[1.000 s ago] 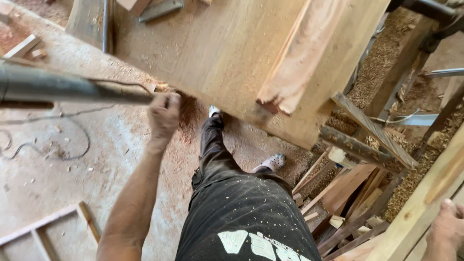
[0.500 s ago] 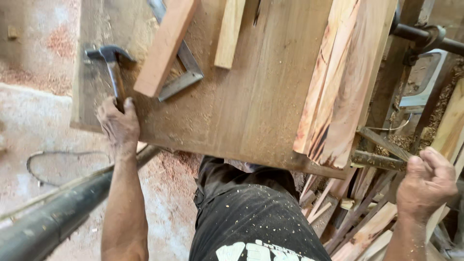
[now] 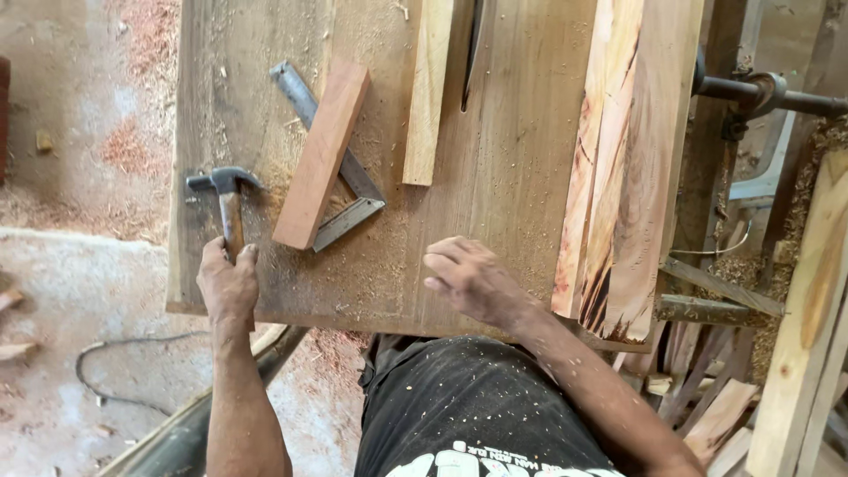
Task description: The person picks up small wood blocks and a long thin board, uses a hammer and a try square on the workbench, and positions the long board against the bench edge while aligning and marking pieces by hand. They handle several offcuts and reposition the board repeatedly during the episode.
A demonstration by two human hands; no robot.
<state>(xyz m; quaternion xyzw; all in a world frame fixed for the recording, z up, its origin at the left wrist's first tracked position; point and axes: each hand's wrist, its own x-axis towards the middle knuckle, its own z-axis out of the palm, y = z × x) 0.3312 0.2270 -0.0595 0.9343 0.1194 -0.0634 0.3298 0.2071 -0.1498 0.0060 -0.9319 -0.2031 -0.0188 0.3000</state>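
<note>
Here my left hand (image 3: pixel 228 284) grips the hammer (image 3: pixel 226 201) on the bench (image 3: pixel 512 177).

My fingers are closed around the lower end of the wooden handle; its long axis runs away from me, the steel head at the far end lying crosswise near the bench's left edge. Just right of it lie a reddish wood block (image 3: pixel 321 152) and a metal square (image 3: pixel 340 177). My right hand (image 3: pixel 470 281) rests on the bench, fingers loosely apart, holding nothing.
</note>
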